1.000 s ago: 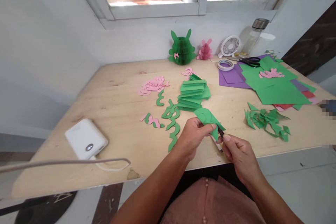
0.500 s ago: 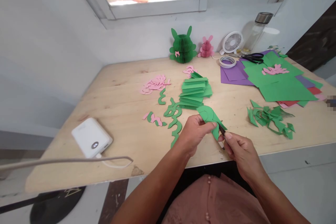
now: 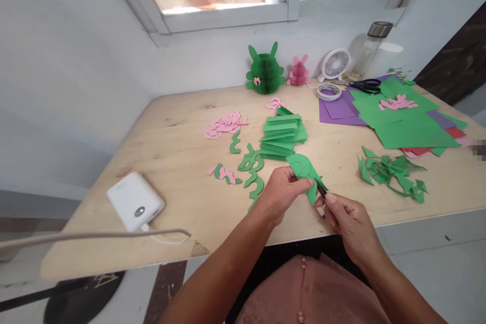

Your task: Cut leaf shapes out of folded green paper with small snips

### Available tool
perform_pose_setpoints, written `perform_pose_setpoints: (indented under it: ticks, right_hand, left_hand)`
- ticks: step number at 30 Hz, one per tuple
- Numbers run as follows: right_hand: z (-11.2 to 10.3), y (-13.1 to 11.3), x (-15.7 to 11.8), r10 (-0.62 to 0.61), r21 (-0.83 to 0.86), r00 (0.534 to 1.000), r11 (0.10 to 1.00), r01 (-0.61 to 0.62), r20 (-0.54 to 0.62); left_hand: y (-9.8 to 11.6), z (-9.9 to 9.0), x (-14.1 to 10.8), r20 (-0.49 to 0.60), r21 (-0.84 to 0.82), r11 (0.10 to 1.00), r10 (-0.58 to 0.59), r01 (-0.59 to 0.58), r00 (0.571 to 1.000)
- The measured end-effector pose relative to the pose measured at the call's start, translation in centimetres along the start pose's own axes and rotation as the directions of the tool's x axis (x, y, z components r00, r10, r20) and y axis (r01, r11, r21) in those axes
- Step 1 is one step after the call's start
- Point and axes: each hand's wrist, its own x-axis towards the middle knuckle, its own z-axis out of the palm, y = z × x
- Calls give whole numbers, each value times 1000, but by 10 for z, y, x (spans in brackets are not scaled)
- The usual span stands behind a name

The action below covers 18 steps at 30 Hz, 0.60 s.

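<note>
Both forearms reach up from the bottom of my view, angling inward to meet at center frame. My left hand (image 3: 283, 195) curls around a green paper (image 3: 301, 172), pinching it between thumb and fingers. My right hand (image 3: 351, 224) is closed narrowly around a dark blade (image 3: 321, 190), its tip meeting the paper's lower edge. The paper is held just above the table (image 3: 170, 162), near its front edge and just below a folded green stack (image 3: 281, 135). Green strips (image 3: 252, 182) lie just left of my left hand, with pink scraps (image 3: 225, 125) farther left.
</note>
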Motion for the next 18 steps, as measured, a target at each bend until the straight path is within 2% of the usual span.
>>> perform_pose_setpoints:
  ticks: [12,18]
  right_hand:
    - [3,-1,-1,-8,52,1000,999,9,-19]
    - [3,-1,1,-22,14,1000,1000,22,-6]
  left_hand:
    - [0,1,-1,1,-15,999,28,-28,1000]
    - [1,1,-1,4,6,999,34,-34,999]
